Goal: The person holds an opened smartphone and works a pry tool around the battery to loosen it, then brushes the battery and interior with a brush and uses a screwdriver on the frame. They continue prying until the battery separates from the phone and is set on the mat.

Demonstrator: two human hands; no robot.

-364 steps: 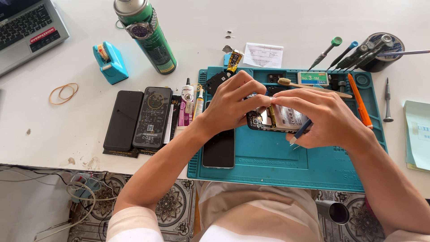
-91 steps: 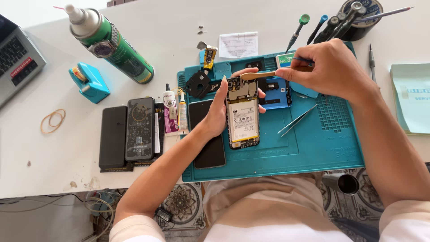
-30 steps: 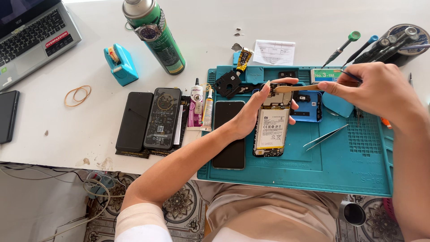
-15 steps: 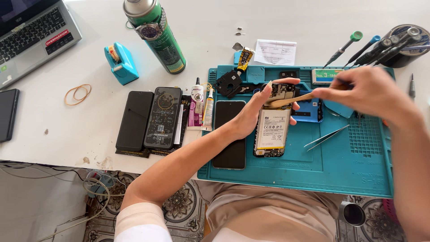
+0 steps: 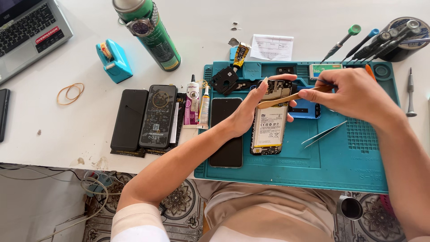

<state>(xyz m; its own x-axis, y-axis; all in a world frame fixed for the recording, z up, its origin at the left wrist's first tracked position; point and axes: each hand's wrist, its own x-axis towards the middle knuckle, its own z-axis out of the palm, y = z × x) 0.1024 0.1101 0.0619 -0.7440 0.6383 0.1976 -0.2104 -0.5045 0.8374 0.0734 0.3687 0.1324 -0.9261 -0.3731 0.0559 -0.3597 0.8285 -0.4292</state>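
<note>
An opened phone (image 5: 270, 124) with its white battery showing lies on the teal work mat (image 5: 340, 166). My left hand (image 5: 251, 107) grips the phone's upper left edge, thumb and fingers around its top. My right hand (image 5: 354, 94) holds a thin tan pry stick (image 5: 291, 97), and the stick's tip rests on the phone's upper part just above the battery. Metal tweezers (image 5: 323, 134) lie on the mat to the right of the phone. A black phone screen (image 5: 227, 134) lies face up just left of it.
Two dark phones (image 5: 145, 117) and glue tubes (image 5: 198, 104) lie left of the mat. A green spray can (image 5: 150, 31), a blue tape dispenser (image 5: 114, 60), a laptop (image 5: 27, 31) and rubber bands (image 5: 70, 92) sit further left. Screwdrivers (image 5: 380, 38) stand in a holder at back right.
The pry stick's tip has slid left and down across the phone's top, from the upper edge to just above the battery. My left hand keeps its grip on the phone.
</note>
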